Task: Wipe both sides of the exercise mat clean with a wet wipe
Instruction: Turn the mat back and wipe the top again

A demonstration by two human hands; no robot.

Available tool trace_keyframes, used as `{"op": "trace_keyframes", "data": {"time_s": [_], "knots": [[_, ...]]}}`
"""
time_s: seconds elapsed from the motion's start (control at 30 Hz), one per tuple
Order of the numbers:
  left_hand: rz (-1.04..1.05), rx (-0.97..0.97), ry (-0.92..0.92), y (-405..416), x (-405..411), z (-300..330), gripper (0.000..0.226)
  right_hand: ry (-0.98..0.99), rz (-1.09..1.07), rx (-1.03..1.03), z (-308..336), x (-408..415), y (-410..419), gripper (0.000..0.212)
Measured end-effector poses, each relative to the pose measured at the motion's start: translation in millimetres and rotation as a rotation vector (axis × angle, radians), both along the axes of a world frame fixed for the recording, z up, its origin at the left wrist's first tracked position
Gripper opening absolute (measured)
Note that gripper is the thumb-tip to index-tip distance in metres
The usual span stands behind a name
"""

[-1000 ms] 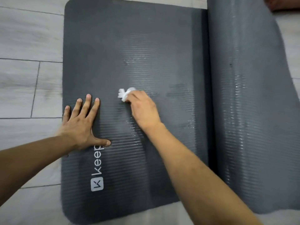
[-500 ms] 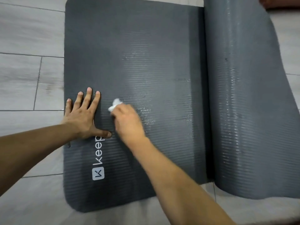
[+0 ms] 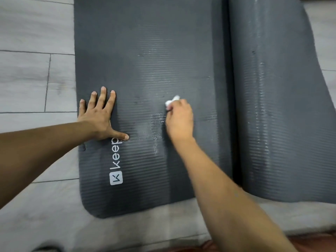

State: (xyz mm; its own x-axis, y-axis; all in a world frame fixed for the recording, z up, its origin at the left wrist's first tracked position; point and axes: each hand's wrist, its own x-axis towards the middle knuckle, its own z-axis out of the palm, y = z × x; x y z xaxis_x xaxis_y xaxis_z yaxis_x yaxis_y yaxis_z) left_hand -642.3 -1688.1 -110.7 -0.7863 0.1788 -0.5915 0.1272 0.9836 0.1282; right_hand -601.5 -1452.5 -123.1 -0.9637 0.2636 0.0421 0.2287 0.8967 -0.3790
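Observation:
A dark grey ribbed exercise mat lies on the floor, its left part flat and its right part rolled up into a thick roll. White "Keep" lettering and a logo sit near its front left. My left hand presses flat on the mat near its left edge, fingers spread. My right hand grips a crumpled white wet wipe against the middle of the flat part. Wet streaks shine beside that hand and on the roll.
Pale grey wood-look floor planks surround the mat on the left and in front. A reddish-brown surface shows at the bottom edge of the view.
My right hand has slid the wipe from beside my left hand rightward across the mat, leaving a fresh wet patch. My left hand has stayed flat in the same spot.

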Motion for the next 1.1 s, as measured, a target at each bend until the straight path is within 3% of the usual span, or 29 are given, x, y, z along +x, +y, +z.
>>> {"op": "trace_keyframes", "data": {"time_s": [0.1,0.2,0.3,0.4,0.47,0.53,0.6,0.73,0.83,0.93,1.03,1.1], "knots": [[-0.001,-0.024,0.017,-1,2,0,0.157,-0.110,0.446,-0.029,0,44,-86,0.024],[-0.002,-0.011,0.031,-2,4,0,0.155,-0.021,0.628,0.090,-10,39,-57,0.027],[0.000,0.017,0.049,-3,12,4,0.148,0.065,0.369,0.325,-19,26,52,0.036],[-0.050,0.084,0.172,3,36,7,0.117,-0.152,0.022,0.431,-19,33,153,0.027],[-0.110,0.124,0.213,5,63,7,0.098,-0.185,-0.158,0.372,-24,37,155,0.028],[-0.110,0.133,0.183,5,90,6,0.106,-0.129,-0.206,0.250,-26,42,107,0.032],[-0.115,0.113,0.146,4,105,2,0.123,-0.066,-0.064,0.122,-24,56,38,0.031],[-0.132,0.125,0.087,-1,102,-4,0.132,-0.055,0.499,0.000,-8,111,-85,0.028],[-0.130,0.140,0.081,-4,100,-8,0.137,0.010,0.693,0.075,-13,109,-64,0.026],[-0.118,0.157,0.083,-6,101,-12,0.142,-0.064,0.467,0.239,-24,81,29,0.042],[-0.108,0.152,0.080,-4,101,-14,0.143,-0.095,0.020,0.314,-17,73,106,0.027],[-0.105,0.144,0.065,-1,100,-13,0.144,-0.135,-0.099,0.318,-13,76,100,0.026]]}}
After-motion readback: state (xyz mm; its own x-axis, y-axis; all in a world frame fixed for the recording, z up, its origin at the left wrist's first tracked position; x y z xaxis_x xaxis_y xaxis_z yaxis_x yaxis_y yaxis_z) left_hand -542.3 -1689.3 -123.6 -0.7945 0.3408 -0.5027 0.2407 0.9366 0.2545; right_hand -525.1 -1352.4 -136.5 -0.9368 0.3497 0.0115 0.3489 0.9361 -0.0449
